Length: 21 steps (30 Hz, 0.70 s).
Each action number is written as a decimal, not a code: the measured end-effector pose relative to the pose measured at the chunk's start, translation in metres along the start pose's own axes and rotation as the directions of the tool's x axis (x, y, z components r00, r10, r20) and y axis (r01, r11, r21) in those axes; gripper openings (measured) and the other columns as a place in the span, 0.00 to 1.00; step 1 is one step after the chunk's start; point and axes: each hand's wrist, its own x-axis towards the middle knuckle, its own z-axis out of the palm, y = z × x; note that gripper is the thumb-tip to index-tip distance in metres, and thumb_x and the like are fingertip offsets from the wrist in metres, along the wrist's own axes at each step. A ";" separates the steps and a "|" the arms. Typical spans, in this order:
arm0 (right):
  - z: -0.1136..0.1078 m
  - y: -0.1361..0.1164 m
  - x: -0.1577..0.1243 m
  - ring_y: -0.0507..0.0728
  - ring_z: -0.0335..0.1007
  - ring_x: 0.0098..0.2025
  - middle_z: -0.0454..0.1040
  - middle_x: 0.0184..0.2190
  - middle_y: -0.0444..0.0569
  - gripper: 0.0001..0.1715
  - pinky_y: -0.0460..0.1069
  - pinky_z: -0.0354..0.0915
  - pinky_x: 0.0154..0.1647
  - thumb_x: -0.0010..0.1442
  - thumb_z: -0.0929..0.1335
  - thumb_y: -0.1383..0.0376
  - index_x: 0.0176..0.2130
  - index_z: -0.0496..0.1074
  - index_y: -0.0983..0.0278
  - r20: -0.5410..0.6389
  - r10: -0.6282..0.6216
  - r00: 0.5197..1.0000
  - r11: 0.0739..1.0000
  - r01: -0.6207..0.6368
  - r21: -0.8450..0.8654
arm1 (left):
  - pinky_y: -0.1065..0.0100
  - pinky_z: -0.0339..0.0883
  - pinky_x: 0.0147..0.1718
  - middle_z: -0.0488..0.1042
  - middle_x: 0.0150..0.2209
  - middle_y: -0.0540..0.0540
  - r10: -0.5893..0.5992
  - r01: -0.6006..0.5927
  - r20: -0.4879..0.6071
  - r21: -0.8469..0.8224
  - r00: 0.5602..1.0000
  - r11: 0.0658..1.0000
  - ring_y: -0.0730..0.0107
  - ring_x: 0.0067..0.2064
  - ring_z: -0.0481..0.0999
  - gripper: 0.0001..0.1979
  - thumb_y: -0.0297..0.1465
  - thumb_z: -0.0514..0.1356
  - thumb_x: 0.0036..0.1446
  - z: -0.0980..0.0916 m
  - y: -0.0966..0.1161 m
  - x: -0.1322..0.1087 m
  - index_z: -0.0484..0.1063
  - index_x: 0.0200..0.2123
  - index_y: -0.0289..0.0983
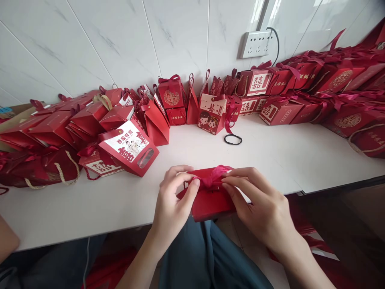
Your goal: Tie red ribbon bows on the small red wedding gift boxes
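Cloth, dark teal [192, 249], drapes your lap at the bottom, and just above it the action is all in your fingers! Your left hand [176, 196] is closed in a pinch, thumb against finger, on the left side of a magenta ribbon [210, 176]. Your right hand [264, 200] pinches the same ribbon from the other side, and between them sits the knot, bunched on top of a red box [213, 204]. That box is right at the table's near edge, between your palms; whether it rests on the white tabletop [258, 152], you can't tell from here.

Beyond it, a black loop [233, 143] lies flat on the surface. Left of that stands a small carton with two cartoon figures [210, 116]; farther left, a white-fronted box [129, 148] leans back. Red boxes crowd both flanks, stacked deep at right [343, 80]. At the very back, pale tiled wall [180, 32], with a white socket strip [256, 45] and its dark cable [278, 44].
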 end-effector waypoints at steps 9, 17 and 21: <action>-0.014 0.025 -0.014 0.50 0.74 0.38 0.73 0.42 0.50 0.17 0.42 0.67 0.30 0.61 0.60 0.79 0.43 0.68 0.62 0.197 -0.124 0.972 0.992 0.128 -0.006 | 0.75 0.67 0.31 0.66 0.36 0.49 0.050 -0.017 -0.172 0.188 0.984 0.982 0.76 0.33 0.70 0.04 0.27 0.56 0.60 0.007 0.008 -0.032 0.67 0.32 0.38; -0.017 0.041 -0.022 0.52 0.75 0.37 0.75 0.41 0.48 0.19 0.44 0.68 0.32 0.61 0.60 0.78 0.45 0.69 0.58 0.144 -0.169 0.975 0.985 0.170 0.002 | 0.74 0.68 0.36 0.68 0.36 0.48 -0.183 0.164 -0.200 -0.109 0.963 0.980 0.72 0.38 0.71 0.08 0.30 0.56 0.58 0.017 -0.002 -0.035 0.63 0.25 0.38; -0.018 0.025 -0.019 0.51 0.70 0.28 0.73 0.30 0.47 0.06 0.44 0.65 0.26 0.65 0.62 0.68 0.38 0.69 0.61 0.047 0.130 0.990 0.983 -0.134 0.122 | 0.71 0.65 0.34 0.64 0.32 0.50 -0.259 0.240 -0.187 -0.118 0.948 0.964 0.71 0.34 0.68 0.09 0.32 0.54 0.58 0.018 0.002 -0.033 0.62 0.25 0.39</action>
